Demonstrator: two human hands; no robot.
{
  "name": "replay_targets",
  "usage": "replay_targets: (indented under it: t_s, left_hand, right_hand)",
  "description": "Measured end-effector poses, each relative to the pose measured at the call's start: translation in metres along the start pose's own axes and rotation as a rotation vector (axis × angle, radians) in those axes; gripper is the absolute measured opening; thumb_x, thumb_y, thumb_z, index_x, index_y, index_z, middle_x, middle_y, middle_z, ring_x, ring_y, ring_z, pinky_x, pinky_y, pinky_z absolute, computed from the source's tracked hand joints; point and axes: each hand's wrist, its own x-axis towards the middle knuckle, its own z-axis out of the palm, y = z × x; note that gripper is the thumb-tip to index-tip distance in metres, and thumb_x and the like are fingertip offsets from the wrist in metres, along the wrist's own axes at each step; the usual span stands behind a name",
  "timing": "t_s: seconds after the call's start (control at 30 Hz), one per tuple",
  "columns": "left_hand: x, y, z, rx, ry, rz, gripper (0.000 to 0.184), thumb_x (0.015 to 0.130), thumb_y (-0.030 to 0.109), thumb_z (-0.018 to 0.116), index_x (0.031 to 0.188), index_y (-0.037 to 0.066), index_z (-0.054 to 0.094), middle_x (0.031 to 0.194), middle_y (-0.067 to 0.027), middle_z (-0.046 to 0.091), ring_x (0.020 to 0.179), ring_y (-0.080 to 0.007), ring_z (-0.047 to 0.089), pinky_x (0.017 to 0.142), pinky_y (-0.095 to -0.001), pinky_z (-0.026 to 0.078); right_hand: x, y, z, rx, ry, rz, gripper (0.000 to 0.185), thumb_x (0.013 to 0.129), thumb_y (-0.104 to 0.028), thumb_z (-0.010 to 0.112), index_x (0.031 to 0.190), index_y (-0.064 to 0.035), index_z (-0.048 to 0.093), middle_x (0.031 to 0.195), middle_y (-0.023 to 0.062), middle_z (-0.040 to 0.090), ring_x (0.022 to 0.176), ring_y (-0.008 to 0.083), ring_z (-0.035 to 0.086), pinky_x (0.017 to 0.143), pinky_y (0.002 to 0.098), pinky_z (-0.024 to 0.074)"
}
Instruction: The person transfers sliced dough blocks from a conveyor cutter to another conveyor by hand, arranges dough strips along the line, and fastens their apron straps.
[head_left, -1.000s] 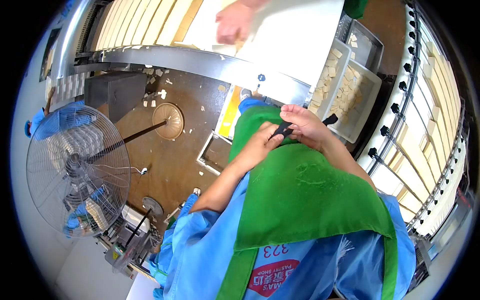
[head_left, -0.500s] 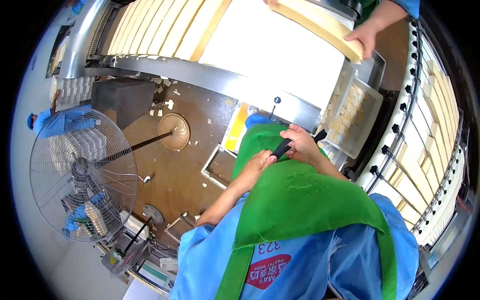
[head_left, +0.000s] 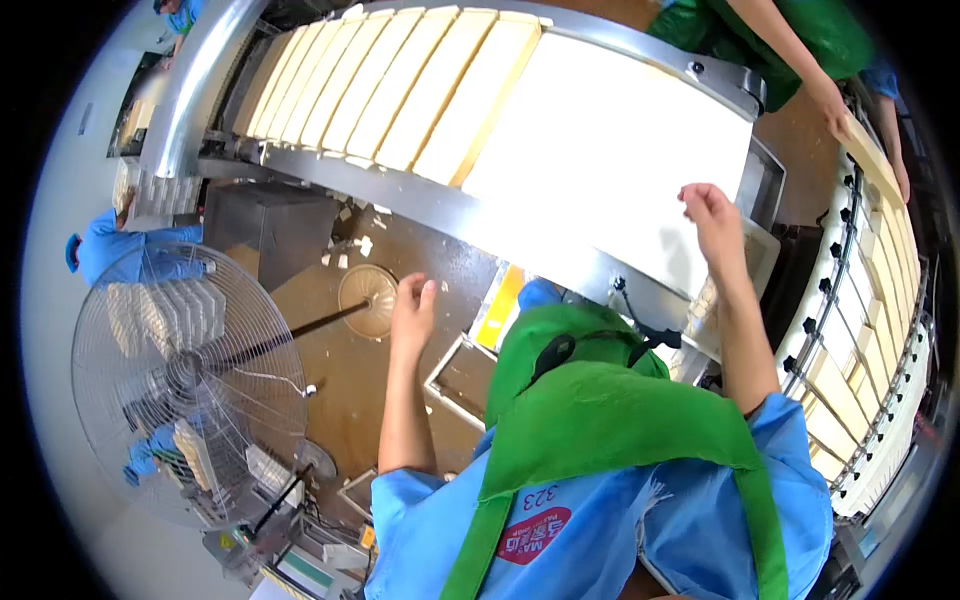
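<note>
My left hand is raised over the floor, left of my green apron. Its fingers are loosely bent, and nothing shows in them. Over the near right part of a white conveyor belt hovers my right hand, fingers half curled and apparently holding nothing. Black apron straps show at my waist, tied or bunched on the right; neither hand touches them. Long pale slabs, like bread or cake, lie side by side on the belt's left part.
A co-worker's hands hold a long slab above a second line of slabs at right. A metal rail edges the belt. A large caged fan stands left. Scraps and a frame lie on the floor.
Both my hands have let go of the black strap and moved apart, left hand leftward, right hand up and right. The co-worker's slab has moved from the belt to the right-hand line.
</note>
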Motion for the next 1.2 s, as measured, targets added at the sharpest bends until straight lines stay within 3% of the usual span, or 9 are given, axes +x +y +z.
replay_targets:
  t_s: [0.07, 0.17, 0.27, 0.37, 0.53, 0.77, 0.9, 1.1, 1.2]
  left_hand:
    - [0.055, 0.009, 0.013, -0.023, 0.073, 0.269, 0.043, 0.089, 0.025, 0.062, 0.12, -0.003, 0.051, 0.103, -0.0181, 0.06, 0.093, -0.0249, 0.06, 0.081, -0.0339, 0.048]
    - [0.109, 0.052, 0.037, 0.064, 0.219, 0.35, 0.07, 0.08, 0.023, 0.072, 0.133, -0.005, 0.035, 0.121, -0.0269, 0.044, 0.114, -0.0398, 0.045, 0.098, -0.0407, 0.039]
    - [0.145, 0.083, 0.048, 0.129, 0.217, 0.379, 0.091, 0.072, 0.019, 0.079, 0.139, -0.004, 0.021, 0.135, -0.0307, 0.026, 0.121, -0.0478, 0.034, 0.103, -0.0479, 0.032]
    - [0.163, 0.102, 0.057, 0.265, 0.188, 0.299, 0.087, 0.069, 0.02, 0.081, 0.135, -0.002, 0.028, 0.129, -0.0292, 0.034, 0.117, -0.0468, 0.037, 0.1, -0.0479, 0.035]
    - [0.173, 0.107, 0.062, 0.457, 0.293, 0.378, 0.083, 0.069, 0.031, 0.08, 0.13, -0.001, 0.033, 0.12, -0.0256, 0.044, 0.098, -0.0426, 0.052, 0.083, -0.0463, 0.047]
    - [0.189, 0.109, 0.067, 0.624, 0.261, 0.353, 0.086, 0.067, 0.043, 0.079, 0.124, -0.004, 0.035, 0.115, -0.0239, 0.046, 0.091, -0.0394, 0.056, 0.078, -0.0422, 0.049]
    - [0.19, 0.106, 0.068, 0.579, 0.256, 0.391, 0.086, 0.067, 0.04, 0.08, 0.124, -0.005, 0.034, 0.116, -0.0261, 0.046, 0.097, -0.0419, 0.052, 0.083, -0.0458, 0.046]
    - [0.16, 0.133, 0.083, 0.286, -0.17, 0.526, 0.089, 0.063, 0.026, 0.085, 0.128, -0.007, 0.034, 0.123, -0.0293, 0.038, 0.114, -0.0438, 0.041, 0.097, -0.0459, 0.039]
    - [0.144, 0.147, 0.119, 0.244, -0.361, 0.602, 0.092, 0.065, 0.024, 0.082, 0.131, -0.005, 0.025, 0.122, -0.029, 0.034, 0.112, -0.045, 0.041, 0.095, -0.0463, 0.041]
  right_hand:
    - [0.051, -0.004, 0.014, -0.076, 0.0, -0.094, 0.022, 0.091, -0.02, 0.058, 0.097, 0.0003, 0.063, 0.083, 0.003, 0.063, 0.074, 0.0104, 0.055, 0.071, 0.0233, 0.0448]
    - [0.117, 0.007, 0.058, -0.254, -0.021, -0.237, 0.027, 0.088, -0.025, 0.061, 0.102, -0.0014, 0.064, 0.089, 0.0117, 0.066, 0.081, 0.0205, 0.061, 0.076, 0.0298, 0.0484]
    - [0.168, 0.019, 0.115, -0.74, 0.028, -0.263, 0.063, 0.083, -0.048, 0.061, 0.122, 0.0002, 0.055, 0.121, 0.0218, 0.055, 0.114, 0.0375, 0.049, 0.099, 0.0437, 0.0381]
    - [0.197, -0.018, 0.165, -0.857, -0.027, -0.042, 0.077, 0.087, -0.053, 0.051, 0.141, -0.0009, 0.031, 0.144, 0.0228, 0.03, 0.127, 0.0389, 0.035, 0.105, 0.0477, 0.0335]
    - [0.249, -0.06, 0.224, -0.875, -0.035, -0.04, 0.068, 0.09, -0.054, 0.043, 0.148, -0.0278, 0.02, 0.153, 0.0215, 0.009, 0.13, 0.0403, 0.033, 0.099, 0.0479, 0.0414]
    - [0.284, -0.105, 0.273, -0.772, -0.069, 0.086, 0.073, 0.088, -0.059, 0.046, 0.148, -0.0237, 0.024, 0.154, 0.0183, 0.009, 0.13, 0.0399, 0.036, 0.102, 0.0445, 0.0389]
    - [0.276, -0.099, 0.264, -0.773, -0.047, 0.174, 0.075, 0.082, -0.051, 0.056, 0.143, -0.0182, 0.028, 0.145, 0.0168, 0.021, 0.118, 0.0389, 0.046, 0.095, 0.0452, 0.0425]
    - [0.215, -0.063, 0.144, -0.671, 0.174, 0.33, 0.072, 0.078, -0.044, 0.06, 0.132, -0.0042, 0.033, 0.122, 0.0195, 0.034, 0.107, 0.0422, 0.05, 0.091, 0.0469, 0.0448]
    - [0.181, -0.024, 0.07, -0.638, 0.389, 0.473, 0.078, 0.076, -0.047, 0.062, 0.133, -0.0029, 0.033, 0.139, 0.0233, 0.024, 0.116, 0.0443, 0.045, 0.091, 0.0476, 0.0434]
